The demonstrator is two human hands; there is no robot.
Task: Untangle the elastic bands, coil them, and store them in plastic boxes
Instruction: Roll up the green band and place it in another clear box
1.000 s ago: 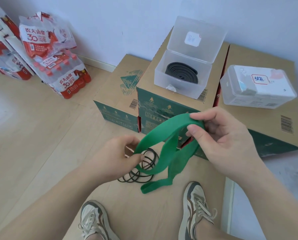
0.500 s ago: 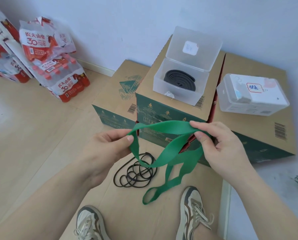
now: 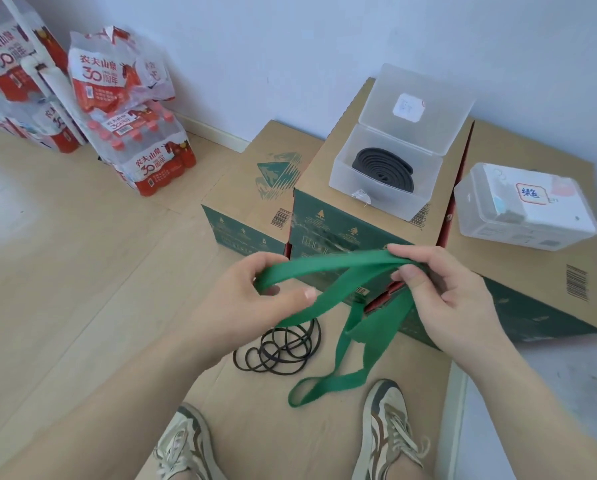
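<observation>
The left grip is pinching one end of a flat green elastic band, with thumb and fingers curling round the strip. The right grip is pinching the other end, fingertips closing on it against the thumb. The band is spanning the air between the two grips, in front of the cartons. The rest of it is hanging down in twisted loops, and the lowest loop is lying on a cardboard sheet between two shoes. Just left of the hanging loops, a tangle of thin black bands is lying on the same sheet. Behind, an open plastic box is sitting on the middle carton, its lid standing upright, and it is holding a coiled black band. To its right, a closed plastic box is resting on another carton. Packs of bottled water are standing by the wall at far left.
</observation>
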